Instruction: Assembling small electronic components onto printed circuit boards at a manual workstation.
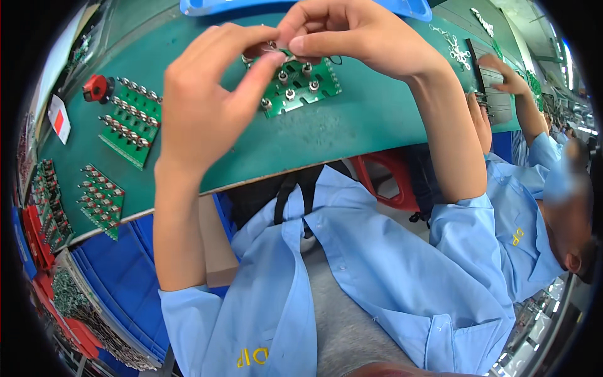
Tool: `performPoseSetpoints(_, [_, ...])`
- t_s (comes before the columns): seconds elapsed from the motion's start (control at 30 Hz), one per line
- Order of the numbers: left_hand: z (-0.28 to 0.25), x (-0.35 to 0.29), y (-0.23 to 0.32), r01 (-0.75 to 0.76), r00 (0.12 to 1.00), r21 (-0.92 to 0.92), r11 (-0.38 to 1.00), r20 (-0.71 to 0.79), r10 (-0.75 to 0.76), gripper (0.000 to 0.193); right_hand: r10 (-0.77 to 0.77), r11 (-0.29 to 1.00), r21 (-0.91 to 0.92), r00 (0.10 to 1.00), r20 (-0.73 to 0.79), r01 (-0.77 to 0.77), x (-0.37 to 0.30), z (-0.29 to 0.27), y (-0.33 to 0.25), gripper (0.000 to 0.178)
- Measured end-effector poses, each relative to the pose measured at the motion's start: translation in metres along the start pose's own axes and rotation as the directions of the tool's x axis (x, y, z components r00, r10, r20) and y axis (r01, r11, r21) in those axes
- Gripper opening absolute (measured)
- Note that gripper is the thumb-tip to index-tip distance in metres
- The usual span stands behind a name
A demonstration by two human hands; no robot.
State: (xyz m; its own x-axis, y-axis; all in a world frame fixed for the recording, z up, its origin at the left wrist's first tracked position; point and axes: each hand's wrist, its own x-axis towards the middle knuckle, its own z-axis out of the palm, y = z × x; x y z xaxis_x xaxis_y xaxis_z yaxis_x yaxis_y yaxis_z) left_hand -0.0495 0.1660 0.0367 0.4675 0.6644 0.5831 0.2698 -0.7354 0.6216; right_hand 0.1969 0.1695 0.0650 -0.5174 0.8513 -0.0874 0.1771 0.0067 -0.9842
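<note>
A green circuit board (pixel 306 99) with several upright metal-capped cylindrical parts lies on the mat in front of me. Above its far left part, my left hand (pixel 210 85) is closed in a pinch of thumb and forefinger. My right hand (pixel 352 32) comes in from the other side, also pinched, its fingertips almost meeting the left ones. Something thin and light, like a wire lead, shows by the left fingertips, but I cannot make out what either hand grips. Both hands partly cover the far edge of the board.
More populated green boards (pixel 133 120) lie at left, one (pixel 103 200) near the table edge, beside a red-and-black round object (pixel 97 89) and a red-and-white label (pixel 59 119). A blue tray (pixel 220 7) stands at the far side. At right, a co-worker's hands (pixel 502 75) are over a dark panel (pixel 496 94), near small white parts (pixel 457 51).
</note>
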Motion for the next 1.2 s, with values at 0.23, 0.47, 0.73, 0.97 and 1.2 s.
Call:
performPoseSetpoints(0.23, [0.003,-0.024,-0.013,0.21,0.975,-0.117,0.971,0.095,-0.199,0.023,-0.024,0.965,-0.261,1.0,-0.006,0.021,0.001,0.017,0.017,0.017])
performPoseSetpoints(0.47, [0.016,-0.045,-0.024,0.257,0.966,-0.106,0.961,0.069,-0.251,0.019,-0.373,0.665,-0.705,0.927,-0.027,0.247,-0.014,0.029,0.031,0.017])
performPoseSetpoints(0.73, [0.011,-0.044,-0.027,0.354,0.925,-0.137,0.925,0.198,-0.325,0.017,-0.443,0.594,-0.739,0.896,0.03,0.318,-0.017,0.021,0.047,0.017])
performPoseSetpoints(0.97, [0.007,-0.043,-0.042,0.238,0.953,-0.102,0.966,0.215,-0.212,0.015,-0.448,0.59,-0.75,0.894,0.004,0.299,-0.016,0.014,0.054,0.016])
performPoseSetpoints(1.2, [0.009,-0.044,-0.04,0.152,0.962,0.023,0.988,0.227,-0.153,0.014,-0.457,0.585,-0.759,0.889,-0.017,0.286,-0.017,0.01,0.059,0.016])
